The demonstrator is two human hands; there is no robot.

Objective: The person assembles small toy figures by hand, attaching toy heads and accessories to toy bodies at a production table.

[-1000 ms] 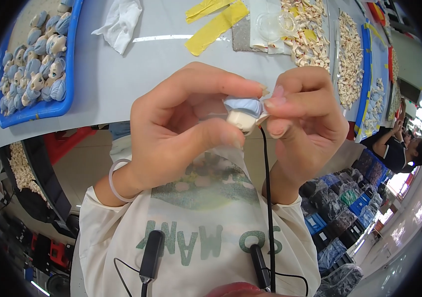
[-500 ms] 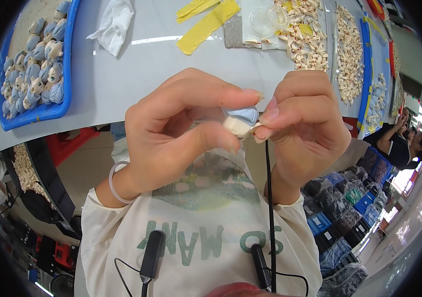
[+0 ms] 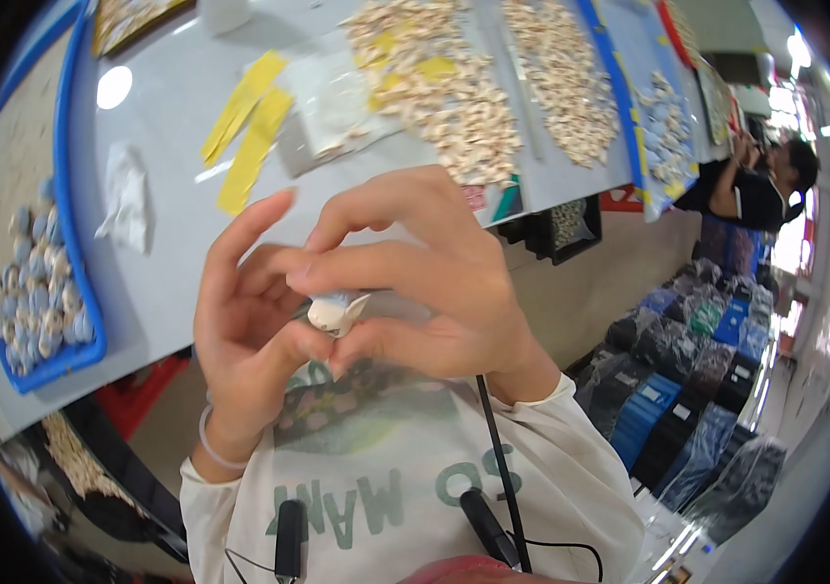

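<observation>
Across the upper view, worktable [image 3: 166,302]: pale grey; its edges curve under the lens;
Stacked crates [image 3: 673,389]: off to the right, away from the table; many are wrapped in clear plastic;
Blue tray [image 3: 72,224]: on the table's left side; blue-and-cream heads [image 3: 40,292] lie heaped in its nearer end, some touching the rim;
Cream pieces [image 3: 478,117]: small and loose, spread in broad patches on the table ahead and to the right;
Right hand [image 3: 434,282]: pinching, its fingers over the top of a small head [image 3: 329,313] and its thumb beneath;
Left hand [image 3: 249,302]: index finger raised clear, thumb tip against the head's lower left side; its other fingers are partly hidden, so whether it grips cannot be told;
Yellow tape strips [image 3: 257,151]: two, side by side on the table beyond the left hand;
White tissue [image 3: 126,200]: crumpled, between tray and tape;
Small head: blue above, cream below; held up between both hands, off the table;
Pointed ear [image 3: 356,307]: cream; juts at the head's right side
</observation>
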